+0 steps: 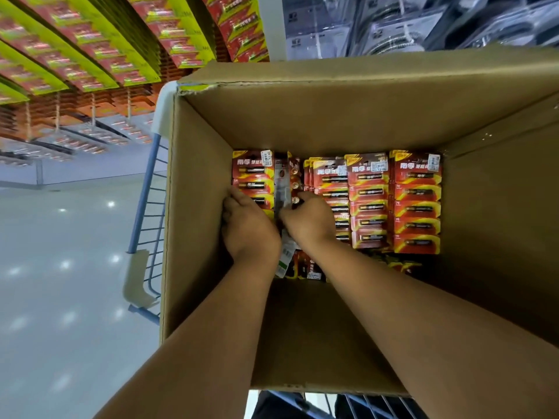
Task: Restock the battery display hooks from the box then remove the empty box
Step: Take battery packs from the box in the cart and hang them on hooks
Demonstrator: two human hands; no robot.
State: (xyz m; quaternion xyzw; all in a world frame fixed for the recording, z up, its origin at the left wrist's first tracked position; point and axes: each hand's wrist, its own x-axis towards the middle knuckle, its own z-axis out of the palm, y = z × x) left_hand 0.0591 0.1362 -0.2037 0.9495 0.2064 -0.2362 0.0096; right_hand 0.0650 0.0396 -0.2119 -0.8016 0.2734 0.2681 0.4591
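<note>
An open cardboard box (pixel 332 122) sits in a blue cart, its bottom lined with red and yellow battery packs (pixel 417 204) in several rows. Both my arms reach deep into it. My left hand (pixel 249 228) curls over the leftmost stack of packs (pixel 252 176) at the box's left wall. My right hand (pixel 311 217) grips packs standing on edge (pixel 284 192) between the first and second rows. The fingertips of both hands are hidden among the packs. The battery display hooks (pixel 99 49) hang at the upper left, filled with red and yellow packs.
The blue wire cart (pixel 145 213) holds the box; its rail shows at the left and bottom. Shiny pale floor (pixel 60 267) lies to the left. Dark grey packaged goods (pixel 423 22) fill the top right behind the box.
</note>
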